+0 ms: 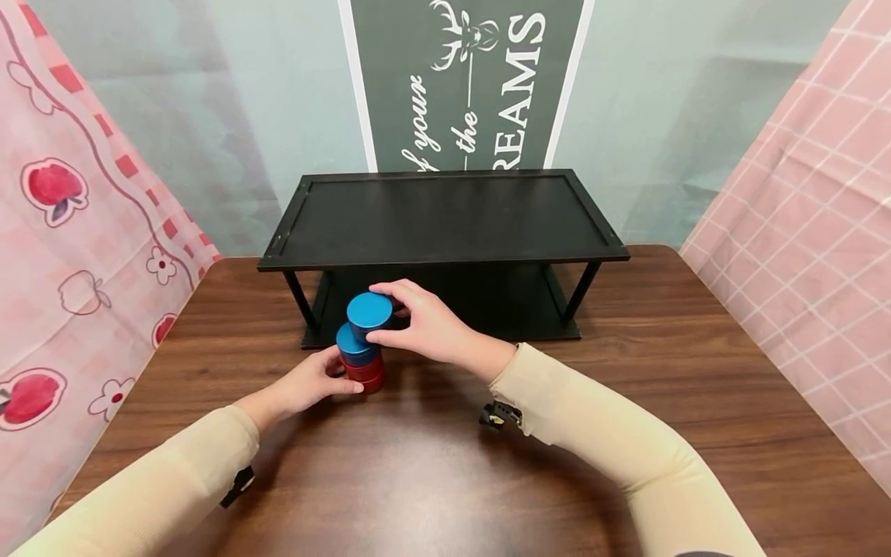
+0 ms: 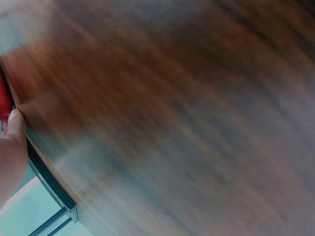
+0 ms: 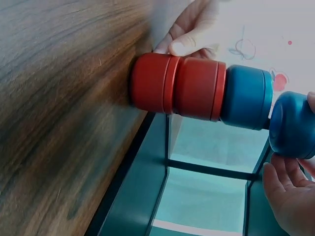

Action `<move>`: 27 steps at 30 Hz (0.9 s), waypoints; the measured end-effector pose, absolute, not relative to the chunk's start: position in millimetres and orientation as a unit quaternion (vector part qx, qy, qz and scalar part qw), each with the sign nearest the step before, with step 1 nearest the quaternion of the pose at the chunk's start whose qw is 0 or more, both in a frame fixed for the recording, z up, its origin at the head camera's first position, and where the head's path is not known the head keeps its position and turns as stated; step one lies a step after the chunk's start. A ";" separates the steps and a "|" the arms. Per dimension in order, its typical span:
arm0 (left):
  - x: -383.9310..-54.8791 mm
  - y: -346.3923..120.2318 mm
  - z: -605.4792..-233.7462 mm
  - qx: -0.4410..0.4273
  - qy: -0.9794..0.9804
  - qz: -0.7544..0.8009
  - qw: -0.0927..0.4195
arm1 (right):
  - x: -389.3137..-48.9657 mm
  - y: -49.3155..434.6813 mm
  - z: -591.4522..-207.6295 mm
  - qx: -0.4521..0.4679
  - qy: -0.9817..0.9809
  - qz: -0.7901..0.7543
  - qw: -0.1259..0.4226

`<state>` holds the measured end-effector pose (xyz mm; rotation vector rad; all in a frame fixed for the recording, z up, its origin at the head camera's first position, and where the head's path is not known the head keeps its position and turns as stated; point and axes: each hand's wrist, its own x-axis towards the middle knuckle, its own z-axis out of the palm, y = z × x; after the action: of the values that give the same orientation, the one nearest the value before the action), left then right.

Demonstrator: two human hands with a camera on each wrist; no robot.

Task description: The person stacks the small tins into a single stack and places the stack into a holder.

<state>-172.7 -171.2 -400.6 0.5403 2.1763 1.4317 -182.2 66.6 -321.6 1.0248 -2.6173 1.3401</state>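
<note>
One blue tin (image 1: 370, 311) in pinch of right hand (image 1: 433, 325), above three-tin stack (image 1: 361, 359) in grip of left hand (image 1: 308, 381).

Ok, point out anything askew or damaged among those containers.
The top blue container, in the right hand, is tilted and off-centre relative to the lower blue container, so it looks out of line. No damage shows.

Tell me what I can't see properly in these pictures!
Left wrist view: most of the left hand and a red tin, cut off by the left edge.
Right wrist view: part of the right hand, cut off by the right edge.
Head view: the bottom of the poster, behind the shelf; its top, past the upper edge.
Head view: inside the top blue tin, hidden by its top and sides.
</note>
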 end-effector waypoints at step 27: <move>-173.2 -171.4 -400.3 0.204 0.793 0.523 0.234 | -182.0 49.7 -324.3 0.330 -0.840 0.430 -0.009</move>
<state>-173.2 -171.4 -400.3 0.5605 2.1779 1.4364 -182.0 49.7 -324.3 1.0408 -2.6542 1.3597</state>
